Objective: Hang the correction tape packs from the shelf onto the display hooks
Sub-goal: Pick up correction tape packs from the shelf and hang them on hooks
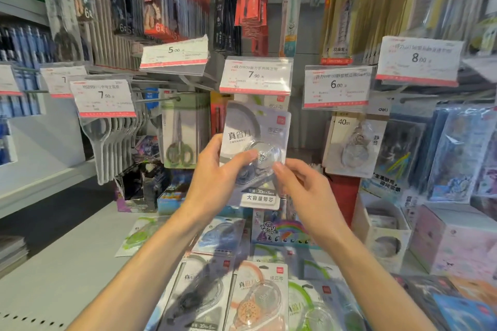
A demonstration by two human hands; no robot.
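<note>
I hold a grey-and-white correction tape pack (254, 129) upright in front of the display, just under the 7.90 price tag (255, 75). My left hand (215, 177) grips its left edge, thumb across the clear blister. My right hand (301, 183) pinches the blister's right side. The pack's top sits at the height of the hook behind the tag; the hook itself is hidden. On the shelf below lie more packs: a grey one (196, 295), an orange one (258, 298), a green one (309, 303) and a blue one (220, 234).
Scissors (180, 140) hang on the hook to the left, a 40m tape pack (352, 145) to the right under the 6.00 tag (336, 86). Boxes (451, 239) stand on the right of the shelf. The white shelf (67, 263) stretches to the left.
</note>
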